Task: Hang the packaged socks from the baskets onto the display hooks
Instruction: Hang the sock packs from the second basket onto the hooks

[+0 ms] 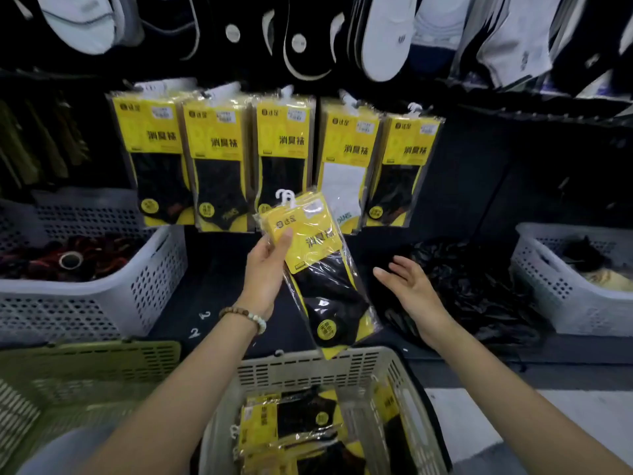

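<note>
My left hand [265, 269] grips a yellow-and-black packaged sock pack [318, 265] by its upper left side, thumb across the front. The pack tilts, its white plastic hanger [285, 197] pointing up toward the display. My right hand [407, 286] hovers to the right of the pack with fingers spread, touching nothing. Several matching sock packs [284, 159] hang in a row on the display hooks above. The grey basket [308, 366] below my arms holds more sock packs [291, 430].
A white basket [102, 293] with dark items sits at left, a green basket [85, 368] in front of it. Another white basket [565, 286] stands at right beside black plastic bags [479, 286]. Loose socks hang along the top.
</note>
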`<state>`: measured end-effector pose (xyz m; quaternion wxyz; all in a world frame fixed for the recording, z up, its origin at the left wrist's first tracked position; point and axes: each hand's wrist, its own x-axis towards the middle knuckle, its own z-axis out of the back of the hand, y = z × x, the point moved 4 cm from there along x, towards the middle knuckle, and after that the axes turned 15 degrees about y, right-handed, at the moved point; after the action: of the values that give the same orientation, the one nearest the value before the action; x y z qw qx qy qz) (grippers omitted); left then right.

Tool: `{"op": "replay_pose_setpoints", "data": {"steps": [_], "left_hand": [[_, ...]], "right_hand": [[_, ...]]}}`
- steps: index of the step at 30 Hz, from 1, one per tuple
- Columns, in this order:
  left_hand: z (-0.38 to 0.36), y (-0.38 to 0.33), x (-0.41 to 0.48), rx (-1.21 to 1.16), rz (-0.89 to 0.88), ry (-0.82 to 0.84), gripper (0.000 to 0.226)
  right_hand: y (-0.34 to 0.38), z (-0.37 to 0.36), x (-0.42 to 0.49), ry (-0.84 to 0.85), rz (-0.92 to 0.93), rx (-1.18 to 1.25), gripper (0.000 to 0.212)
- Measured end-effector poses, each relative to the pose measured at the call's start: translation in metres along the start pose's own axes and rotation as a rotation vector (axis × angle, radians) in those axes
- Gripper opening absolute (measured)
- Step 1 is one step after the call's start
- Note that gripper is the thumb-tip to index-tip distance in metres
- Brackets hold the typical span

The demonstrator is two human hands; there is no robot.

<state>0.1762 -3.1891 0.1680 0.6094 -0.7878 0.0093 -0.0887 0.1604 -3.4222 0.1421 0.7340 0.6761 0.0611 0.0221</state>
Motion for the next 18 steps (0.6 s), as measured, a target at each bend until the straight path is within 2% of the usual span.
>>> {"op": "replay_pose_setpoints", "data": {"steps": [3, 8, 13, 18], "left_hand": [[-0.026, -0.028, 0.013, 0.168, -0.085, 0.146, 0.015], [-0.059, -0.063, 0.031, 0.258, -0.225, 0.275, 0.024], [-0.074, -0.079, 0.051, 0.223, -0.229, 0.267, 0.029], [-0.075, -0.080, 0.070, 0.275, -0.208, 0.250, 0.048]], "right_hand": [[0.050, -0.006, 0.010, 0.053, 0.198, -0.131, 0.056], [0.106, -0.006, 0.021, -0.066, 0.425, -0.074, 0.041], [0.121, 0.007, 0.027, -0.108, 0.427, 0.088, 0.042], [0.121, 0.019, 0.035, -0.010, 0.385, 0.101, 0.036]]}}
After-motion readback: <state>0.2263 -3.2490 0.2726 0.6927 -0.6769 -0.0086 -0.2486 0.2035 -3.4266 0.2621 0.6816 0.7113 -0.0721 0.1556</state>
